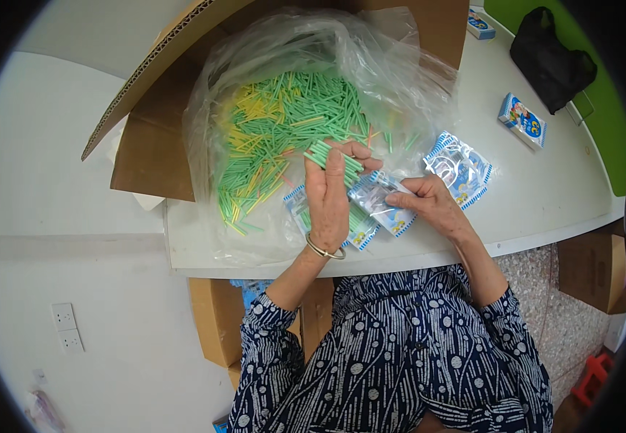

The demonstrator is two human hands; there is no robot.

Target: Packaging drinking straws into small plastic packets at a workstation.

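Observation:
My left hand (329, 198), with a metal bangle at the wrist, is closed around a bundle of short, thin green sticks (336, 160). Between the fingers and thumb of my right hand (434, 207) is a small clear and blue plastic packet (383, 204), close beside the bundle. Beneath both hands lies another packet (360, 227) with green sticks showing through it. Beyond my left hand spreads a big heap of green sticks (320, 108), mixed with yellow and a few pink ones, on a clear plastic bag (388, 76).
Several flat packets (464, 169) lie right of my right hand. A tipped cardboard box (150, 155) surrounds the heap on the white table (544, 191). Farther right are a small blue and white box (523, 121) and a black bag (551, 61). An open carton (212, 321) stands below the table's edge.

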